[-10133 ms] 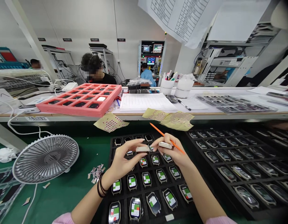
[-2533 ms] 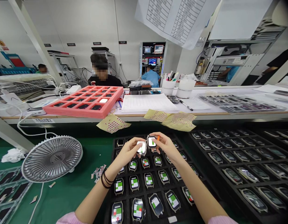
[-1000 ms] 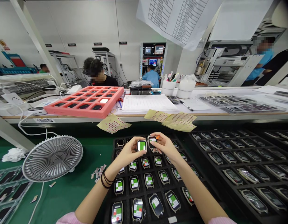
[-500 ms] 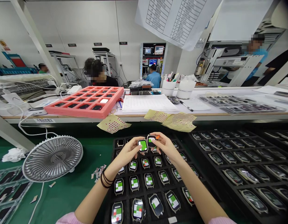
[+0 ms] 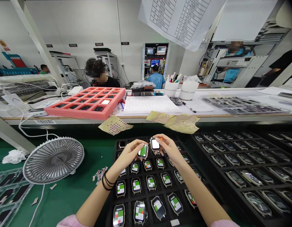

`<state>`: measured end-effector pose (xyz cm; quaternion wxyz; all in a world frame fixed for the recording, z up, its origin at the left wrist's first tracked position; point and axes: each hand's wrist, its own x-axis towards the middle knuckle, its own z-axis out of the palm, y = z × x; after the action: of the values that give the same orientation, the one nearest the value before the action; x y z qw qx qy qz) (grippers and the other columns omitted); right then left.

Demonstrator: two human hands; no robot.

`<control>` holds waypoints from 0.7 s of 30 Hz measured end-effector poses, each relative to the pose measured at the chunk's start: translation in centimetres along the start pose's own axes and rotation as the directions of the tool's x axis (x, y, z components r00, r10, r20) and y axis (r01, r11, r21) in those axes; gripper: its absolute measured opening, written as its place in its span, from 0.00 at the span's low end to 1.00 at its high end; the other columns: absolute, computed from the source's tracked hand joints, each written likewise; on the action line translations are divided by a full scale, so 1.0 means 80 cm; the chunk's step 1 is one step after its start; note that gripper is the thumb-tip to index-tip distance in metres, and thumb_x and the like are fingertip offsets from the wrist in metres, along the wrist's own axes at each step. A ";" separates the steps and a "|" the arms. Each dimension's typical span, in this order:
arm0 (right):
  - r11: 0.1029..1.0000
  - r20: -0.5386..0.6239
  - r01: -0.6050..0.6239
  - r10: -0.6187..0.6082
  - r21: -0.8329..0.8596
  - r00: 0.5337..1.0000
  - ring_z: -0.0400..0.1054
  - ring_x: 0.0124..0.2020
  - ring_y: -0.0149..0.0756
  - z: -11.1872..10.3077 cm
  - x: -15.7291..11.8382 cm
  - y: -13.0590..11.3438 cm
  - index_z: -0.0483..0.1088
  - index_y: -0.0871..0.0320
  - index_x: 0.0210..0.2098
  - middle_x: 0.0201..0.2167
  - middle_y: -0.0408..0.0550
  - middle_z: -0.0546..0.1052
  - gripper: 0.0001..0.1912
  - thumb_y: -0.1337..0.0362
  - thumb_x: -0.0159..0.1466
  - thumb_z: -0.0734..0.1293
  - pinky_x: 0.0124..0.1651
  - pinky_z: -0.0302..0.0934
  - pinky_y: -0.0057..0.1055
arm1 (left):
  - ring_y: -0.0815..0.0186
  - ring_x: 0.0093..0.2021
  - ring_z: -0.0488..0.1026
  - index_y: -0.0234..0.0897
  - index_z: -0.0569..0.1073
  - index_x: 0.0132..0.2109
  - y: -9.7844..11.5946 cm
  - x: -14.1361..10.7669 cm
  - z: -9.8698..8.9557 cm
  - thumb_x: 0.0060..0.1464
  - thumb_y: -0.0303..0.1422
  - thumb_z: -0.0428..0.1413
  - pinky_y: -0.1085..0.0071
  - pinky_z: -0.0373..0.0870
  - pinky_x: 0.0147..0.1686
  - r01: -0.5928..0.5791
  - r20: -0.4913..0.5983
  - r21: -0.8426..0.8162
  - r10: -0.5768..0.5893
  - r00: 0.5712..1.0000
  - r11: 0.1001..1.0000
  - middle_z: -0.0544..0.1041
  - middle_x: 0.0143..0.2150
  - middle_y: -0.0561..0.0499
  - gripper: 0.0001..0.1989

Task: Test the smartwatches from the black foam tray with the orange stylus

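My left hand (image 5: pixel 131 153) is closed on a smartwatch (image 5: pixel 143 151) whose screen is mostly green; it is tilted. Beside it, my right hand (image 5: pixel 168 147) grips a second smartwatch (image 5: pixel 155 144) with a white lit screen. A small orange thing (image 5: pixel 161 138) shows at the right fingers; I cannot tell what it is. Both watches are held above a black foam tray (image 5: pixel 146 197), where several strapless watches sit in separate compartments. Many of those, such as the near watch (image 5: pixel 139 212), show white, green or red blocks on their screens.
To the right lies another black tray of watches (image 5: pixel 235 159). A grey fan (image 5: pixel 53 160) stands at left on the green mat (image 5: pixel 65 201), near paper scraps (image 5: pixel 100 175). On the shelf are a pink foam tray (image 5: pixel 108 115), papers (image 5: pixel 150 104) and a pen (image 5: pixel 188 107). People are in the background.
The two watches have moved apart, and the left one has tilted and shifted slightly down. The right watch's screen has turned from part green to white. A background person at right has moved left.
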<state>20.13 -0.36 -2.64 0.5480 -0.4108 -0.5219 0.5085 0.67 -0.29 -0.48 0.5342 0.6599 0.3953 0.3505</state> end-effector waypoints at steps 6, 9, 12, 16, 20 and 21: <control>1.000 0.039 0.030 -0.030 0.010 0.999 0.69 0.23 0.31 -0.001 0.002 0.002 0.69 0.56 0.43 0.30 0.44 0.70 0.17 0.54 0.58 0.68 0.14 0.55 0.22 | 0.73 0.25 0.66 0.35 0.68 0.49 -0.004 0.001 0.002 0.53 0.43 0.56 0.78 0.56 0.19 -0.025 0.050 -0.080 0.029 0.998 0.996 0.72 0.39 0.49 0.20; 0.999 0.065 0.040 -0.040 0.006 0.997 0.69 0.25 0.30 -0.001 0.001 0.003 0.67 0.55 0.45 0.36 0.47 0.71 0.19 0.57 0.56 0.70 0.16 0.57 0.22 | 0.70 0.31 0.69 0.35 0.66 0.51 -0.005 0.000 0.004 0.53 0.39 0.57 0.79 0.58 0.20 -0.029 0.060 -0.093 0.035 0.998 0.995 0.72 0.43 0.47 0.21; 0.999 0.090 0.040 -0.039 0.001 0.995 0.69 0.27 0.31 -0.001 0.001 0.003 0.66 0.55 0.46 0.39 0.49 0.71 0.20 0.60 0.55 0.71 0.16 0.58 0.21 | 0.68 0.34 0.71 0.36 0.65 0.52 -0.005 -0.001 0.003 0.53 0.37 0.57 0.79 0.59 0.20 -0.029 0.065 -0.081 0.034 0.997 0.996 0.71 0.44 0.46 0.20; 0.999 0.082 0.037 -0.037 -0.003 0.996 0.70 0.28 0.33 0.000 0.000 0.004 0.66 0.55 0.46 0.37 0.48 0.73 0.21 0.63 0.54 0.72 0.16 0.55 0.21 | 0.67 0.36 0.72 0.37 0.64 0.54 -0.007 0.000 0.002 0.55 0.36 0.55 0.79 0.58 0.20 -0.022 0.073 -0.060 0.026 0.997 0.998 0.71 0.46 0.46 0.20; 0.999 0.018 0.029 -0.029 -0.022 0.999 0.70 0.26 0.32 -0.001 0.000 0.004 0.67 0.55 0.44 0.34 0.46 0.74 0.21 0.63 0.52 0.73 0.16 0.53 0.21 | 0.66 0.36 0.72 0.38 0.63 0.55 -0.008 0.001 0.001 0.55 0.35 0.54 0.79 0.58 0.20 -0.027 0.077 -0.070 0.033 0.997 0.997 0.70 0.47 0.45 0.20; 0.999 0.007 0.027 -0.027 -0.026 1.000 0.70 0.26 0.32 -0.001 0.000 0.004 0.67 0.56 0.44 0.33 0.46 0.74 0.21 0.63 0.52 0.73 0.16 0.52 0.21 | 0.66 0.36 0.72 0.38 0.63 0.55 -0.008 0.001 0.001 0.55 0.35 0.54 0.79 0.58 0.20 -0.027 0.079 -0.074 0.033 0.996 0.997 0.70 0.47 0.45 0.21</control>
<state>20.14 -0.29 -2.92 0.5477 -0.4090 -0.5358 0.4957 0.71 -0.20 -1.12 0.5680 0.6592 0.3507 0.3461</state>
